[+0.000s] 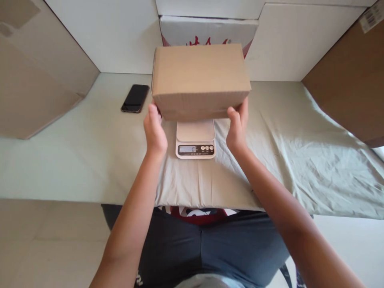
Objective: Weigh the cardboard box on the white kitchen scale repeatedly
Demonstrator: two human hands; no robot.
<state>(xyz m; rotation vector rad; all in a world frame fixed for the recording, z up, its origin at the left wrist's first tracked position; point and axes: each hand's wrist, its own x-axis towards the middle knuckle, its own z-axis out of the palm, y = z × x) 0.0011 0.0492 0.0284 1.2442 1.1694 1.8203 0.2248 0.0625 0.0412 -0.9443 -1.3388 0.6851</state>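
Holding cardboard box (pixel 200 80) with left hand (pixel 155 130) and right hand (pixel 237 127), fingers closed under its edges; keeping level, centring over scale (pixel 195 140).

Plain brown box (pixel 200 76), white scale (pixel 195 140), black phone (pixel 135 98), seemingly pale green cloth (pixel 285 152)

A pale green sheet (pixel 285 152), wrinkled toward the right, covers the low surface. On it lie a black phone (pixel 135 98) at the left and a white digital scale (pixel 195 140), its display perhaps reading zero.
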